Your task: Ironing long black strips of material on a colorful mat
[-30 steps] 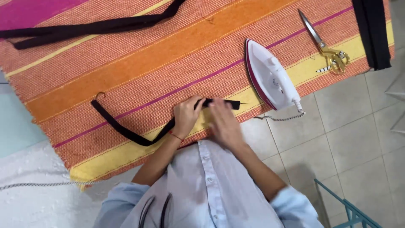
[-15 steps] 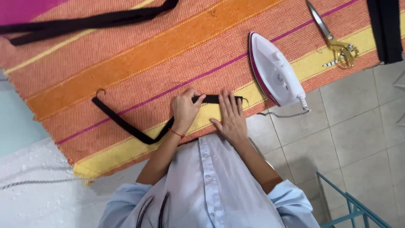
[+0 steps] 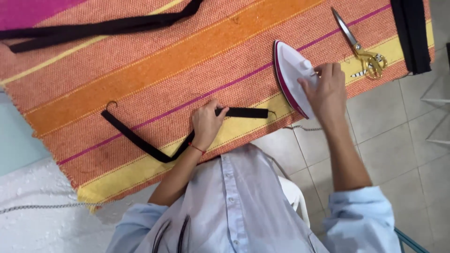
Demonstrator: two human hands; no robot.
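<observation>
Right hand (image 3: 326, 89) now on 1 iron (image 3: 291, 75)

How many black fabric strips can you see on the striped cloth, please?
3: one strip under the left hand, one long strip along the top left, one folded strip at the top right edge. More may lie outside the view.

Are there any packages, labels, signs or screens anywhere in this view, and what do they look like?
None: no package, label, sign or screen shows.
In view instead: a striped orange, yellow and pink woven mat.
A narrow black fabric strap, pressed down by the left hand.
A white iron with a magenta rim, under the right hand.
Gold-handled scissors, at the mat's far right.
</observation>
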